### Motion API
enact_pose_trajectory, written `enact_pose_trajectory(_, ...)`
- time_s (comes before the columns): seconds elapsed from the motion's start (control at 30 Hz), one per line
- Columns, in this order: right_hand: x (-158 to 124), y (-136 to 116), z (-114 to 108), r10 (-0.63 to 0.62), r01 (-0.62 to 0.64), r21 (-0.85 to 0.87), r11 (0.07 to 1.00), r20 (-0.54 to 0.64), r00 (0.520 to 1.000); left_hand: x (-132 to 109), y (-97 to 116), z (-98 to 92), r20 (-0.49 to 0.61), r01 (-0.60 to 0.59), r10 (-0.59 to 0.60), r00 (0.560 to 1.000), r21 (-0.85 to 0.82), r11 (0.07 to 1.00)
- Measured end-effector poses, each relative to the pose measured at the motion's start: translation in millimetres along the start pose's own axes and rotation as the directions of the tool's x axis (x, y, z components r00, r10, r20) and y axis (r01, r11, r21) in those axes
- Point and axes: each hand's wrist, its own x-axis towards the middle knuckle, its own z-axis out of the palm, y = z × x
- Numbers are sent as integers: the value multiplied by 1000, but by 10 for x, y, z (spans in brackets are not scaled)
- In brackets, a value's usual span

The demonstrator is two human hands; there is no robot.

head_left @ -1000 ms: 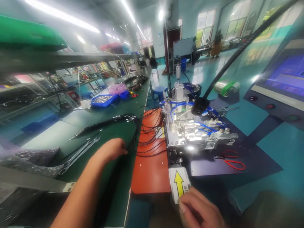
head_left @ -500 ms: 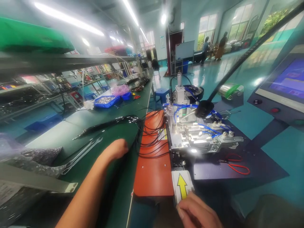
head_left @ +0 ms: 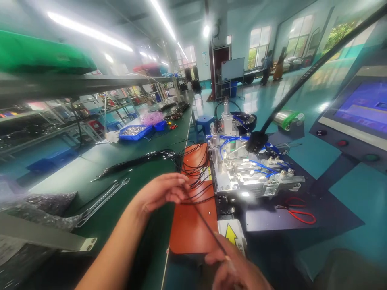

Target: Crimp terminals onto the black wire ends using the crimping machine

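Note:
A thin black cable (head_left: 205, 222) runs taut and slanting between my two hands, over the orange board (head_left: 193, 237). My left hand (head_left: 165, 189) has its fingers curled around the cable's upper end, at the board's left edge. Low in the view, my right hand (head_left: 234, 264) grips the other end between thumb and fingers, in front of a white plate with a yellow arrow (head_left: 230, 233). Several more black cables (head_left: 195, 163) loop across the board from a dark bundle (head_left: 145, 158) on the green bench. Beyond them stands a metal machine (head_left: 242, 165) with blue air tubes.
Two wrenches (head_left: 104, 201) lie on the bench at left. Further back is a blue tray (head_left: 134, 132) of small metal parts. Red-handled pliers (head_left: 299, 213) rest on the machine's base. A lamp arm (head_left: 290, 88) and a screen panel (head_left: 359, 112) rise at right.
My left hand has moved right and come up from the bench to the orange board. A cable now shows stretched between both hands. My right hand has shifted slightly down and left.

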Motion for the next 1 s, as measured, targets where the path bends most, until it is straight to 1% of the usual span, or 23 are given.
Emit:
enact_pose_trajectory(0.03,26,-36,5,-20,22,45,999,-35,999,0,-18,103,52,13,-14,999,21,1000)
enact_pose_trajectory(0.1,56,-120,16,-55,72,88,994,-180,982,-23,-58,291,133,27,-46,990,140,990)
enact_pose_trajectory(0.17,57,-207,4,-59,90,90,992,-306,950,-71,-93,450,190,-10,-48,981,293,956)
enact_pose_trajectory(0.23,39,-281,-44,-4,54,121,991,-382,924,-133,-119,596,248,-79,-43,968,462,883)
enact_pose_trajectory(0.27,29,-308,-79,32,33,147,989,-420,907,-164,-130,671,263,-138,-14,965,549,825)
enact_pose_trajectory(0.3,20,-329,-117,63,20,174,984,-455,888,-191,-142,751,262,-206,43,964,639,741)
enact_pose_trajectory(0.37,12,-351,-196,86,19,202,979,-501,861,-228,-174,921,249,-322,207,946,799,508)
enact_pose_trajectory(0.4,13,-355,-234,83,19,196,980,-497,864,-236,-198,1007,259,-357,284,923,850,387)
enact_pose_trajectory(0.43,18,-356,-270,76,17,183,983,-486,870,-237,-228,1090,294,-399,344,892,869,291)
enact_pose_trajectory(0.47,27,-355,-303,71,12,168,986,-479,875,-230,-266,1163,345,-452,388,855,862,230)
enact_pose_trajectory(0.5,38,-354,-334,68,6,151,988,-482,874,-215,-310,1226,400,-511,414,818,835,204)
enact_pose_trajectory(0.57,64,-353,-389,77,-19,116,993,-520,850,-167,-413,1308,484,-613,436,759,757,227)
enact_pose_trajectory(0.63,90,-350,-435,100,-56,95,994,-560,823,-105,-521,1337,502,-653,457,735,705,277)
enact_pose_trajectory(0.7,113,-337,-472,122,-83,95,992,-569,813,-47,-614,1327,476,-657,500,724,698,287)
enact_pose_trajectory(0.8,137,-284,-518,112,-56,114,992,-573,812,8,-707,1287,401,-627,567,719,726,282)
enact_pose_trajectory(0.9,136,-213,-570,51,7,97,995,-587,808,30,-765,1261,338,-608,608,718,730,312)
enact_pose_trajectory(1.0,100,-175,-635,-3,23,26,999,-599,801,48,-815,1269,330,-606,615,716,731,313)
